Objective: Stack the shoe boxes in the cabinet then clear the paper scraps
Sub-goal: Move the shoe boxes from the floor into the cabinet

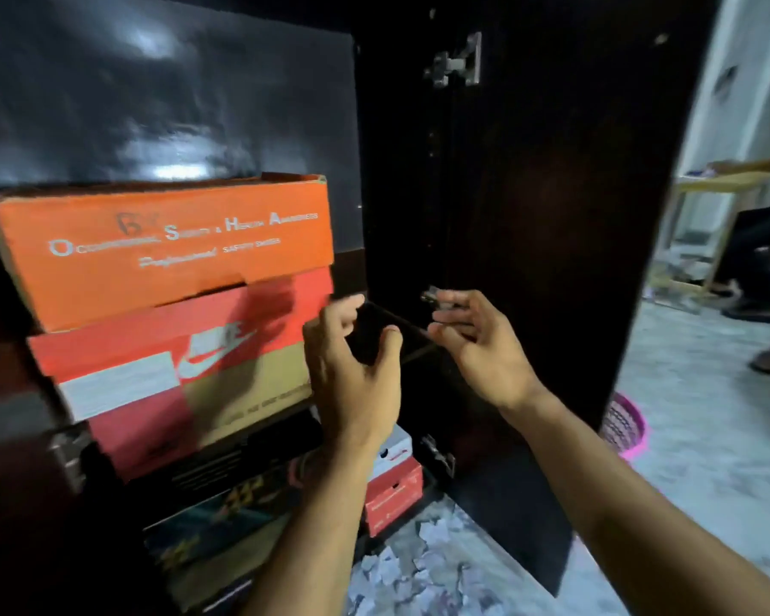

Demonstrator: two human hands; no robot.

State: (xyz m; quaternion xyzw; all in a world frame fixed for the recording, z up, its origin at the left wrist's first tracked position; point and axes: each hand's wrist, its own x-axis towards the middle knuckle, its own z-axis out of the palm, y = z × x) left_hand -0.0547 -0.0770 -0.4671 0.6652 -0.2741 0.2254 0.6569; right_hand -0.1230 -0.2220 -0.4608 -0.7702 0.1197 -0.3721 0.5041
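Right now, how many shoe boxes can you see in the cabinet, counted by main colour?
Orange box: 1
Red box with white swoosh: 1
Dark boxes low in the stack: 2, as far as the blur allows
Small red and white box, lower right: 1
Total: 5 boxes

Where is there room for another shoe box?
Free: the dark gap above the orange box, and the shelf space between the stack and the open cabinet door, where both hands hover. Crowded: the floor below, littered with paper scraps.
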